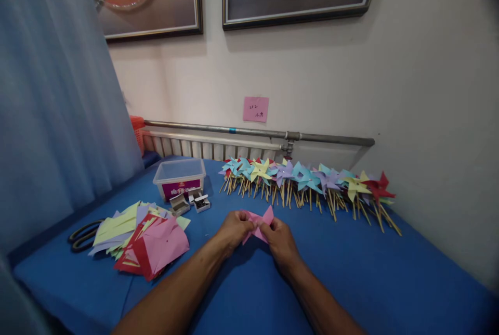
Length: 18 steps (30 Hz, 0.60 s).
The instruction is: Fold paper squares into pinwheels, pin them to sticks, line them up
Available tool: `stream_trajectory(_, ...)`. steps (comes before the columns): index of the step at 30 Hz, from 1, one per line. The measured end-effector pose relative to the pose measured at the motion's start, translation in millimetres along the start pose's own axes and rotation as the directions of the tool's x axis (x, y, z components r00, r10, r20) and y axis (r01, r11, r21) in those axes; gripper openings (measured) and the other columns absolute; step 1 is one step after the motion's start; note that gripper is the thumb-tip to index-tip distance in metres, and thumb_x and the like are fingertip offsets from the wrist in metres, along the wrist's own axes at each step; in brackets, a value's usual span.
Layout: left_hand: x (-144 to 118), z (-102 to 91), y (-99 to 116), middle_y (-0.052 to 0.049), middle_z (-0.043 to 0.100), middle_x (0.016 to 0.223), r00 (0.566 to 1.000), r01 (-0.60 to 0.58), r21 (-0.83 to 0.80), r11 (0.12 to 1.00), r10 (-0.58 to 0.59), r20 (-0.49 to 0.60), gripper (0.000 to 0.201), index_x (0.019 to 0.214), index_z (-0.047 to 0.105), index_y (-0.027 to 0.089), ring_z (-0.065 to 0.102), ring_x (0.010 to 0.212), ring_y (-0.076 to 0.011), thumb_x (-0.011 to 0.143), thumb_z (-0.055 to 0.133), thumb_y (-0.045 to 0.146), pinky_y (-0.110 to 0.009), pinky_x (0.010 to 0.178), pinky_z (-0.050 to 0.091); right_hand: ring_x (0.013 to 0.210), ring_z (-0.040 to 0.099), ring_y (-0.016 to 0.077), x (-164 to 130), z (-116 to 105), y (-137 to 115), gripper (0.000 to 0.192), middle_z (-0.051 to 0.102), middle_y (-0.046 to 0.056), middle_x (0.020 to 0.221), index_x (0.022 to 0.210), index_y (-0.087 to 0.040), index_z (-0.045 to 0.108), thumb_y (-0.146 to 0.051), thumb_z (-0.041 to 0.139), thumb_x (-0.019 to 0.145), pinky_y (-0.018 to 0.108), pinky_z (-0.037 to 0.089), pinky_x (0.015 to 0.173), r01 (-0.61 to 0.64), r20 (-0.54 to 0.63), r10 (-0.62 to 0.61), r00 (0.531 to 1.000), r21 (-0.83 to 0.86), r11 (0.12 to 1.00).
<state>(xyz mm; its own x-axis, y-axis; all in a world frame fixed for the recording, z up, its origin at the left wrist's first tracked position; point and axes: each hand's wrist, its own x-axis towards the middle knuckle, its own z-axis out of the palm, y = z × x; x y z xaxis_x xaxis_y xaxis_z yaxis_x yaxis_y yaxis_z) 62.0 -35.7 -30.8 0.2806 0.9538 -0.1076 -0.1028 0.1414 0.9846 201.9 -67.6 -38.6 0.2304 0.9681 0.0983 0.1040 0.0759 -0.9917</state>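
Note:
Between my hands is a pink paper pinwheel (266, 217), its blades folded toward the middle, held above the blue table cover. My left hand (235, 231) is closed on its left side, thumb near the centre. From the other side my right hand (279, 239) pinches the paper, thumb also near the centre. The fingers hide the pinwheel's middle, and no stick shows on it. To the left lies a pile of cut paper sheets (166, 246) in pink, red, yellow and lilac. Black scissor handles (83, 236) stick out from under the pile.
A row of finished pinwheels (307, 179) on sticks lies along the wall side. Behind the paper pile stand a clear plastic tub (179, 171) and small open boxes (200, 203), one holding dark bits. A metal pipe (249, 131) runs along the wall; a blue curtain (58, 90) hangs left.

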Motion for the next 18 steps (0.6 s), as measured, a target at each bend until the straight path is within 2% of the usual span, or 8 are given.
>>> stream_trajectory(5, 0.2, 1.5, 1.5, 0.003, 0.053, 0.05, 1.0, 0.002, 0.033, 0.999, -0.001, -0.026, 0.027, 0.061, 0.06, 0.016, 0.039, 0.044, -0.008, 0.058, 0.081, 0.033, -0.024, 0.047, 0.026, 0.058, 0.051, 0.0148, 0.3, 2.0, 1.4, 0.035, 0.063, 0.001, 0.064, 0.075, -0.014, 0.07, -0.049, 0.072, 0.07, 0.027, 0.039, 0.054, -0.038, -0.012, 0.038, 0.999, 0.028, 0.999)
stream_trajectory(12, -1.9, 1.2, 7.3, 0.005, 0.046, 0.046, 0.999, -0.032, 0.094, 0.995, 0.035, -0.032, 0.03, 0.055, 0.056, 0.018, 0.031, 0.044, -0.0062, 0.058, 0.08, 0.035, -0.024, 0.046, 0.019, 0.063, 0.058, 0.0177, 0.4, 2.0, 0.4, 0.039, 0.069, 0.003, 0.07, 0.077, -0.016, 0.071, -0.051, 0.078, 0.062, 0.029, 0.044, 0.06, -0.074, 0.056, 0.067, 0.996, 0.132, 0.989)
stream_trajectory(18, -4.3, 2.1, 8.4, 0.003, 0.05, 0.047, 1.0, -0.013, 0.072, 0.997, 0.015, -0.025, 0.029, 0.053, 0.053, 0.019, 0.037, 0.044, -0.0073, 0.059, 0.079, 0.029, -0.024, 0.046, 0.023, 0.053, 0.049, 0.0134, 1.9, 0.2, -2.2, 0.029, 0.062, -0.001, 0.058, 0.068, -0.016, 0.067, -0.044, 0.073, 0.063, 0.026, 0.036, 0.051, -0.098, -0.001, 0.098, 0.995, 0.033, 0.995)
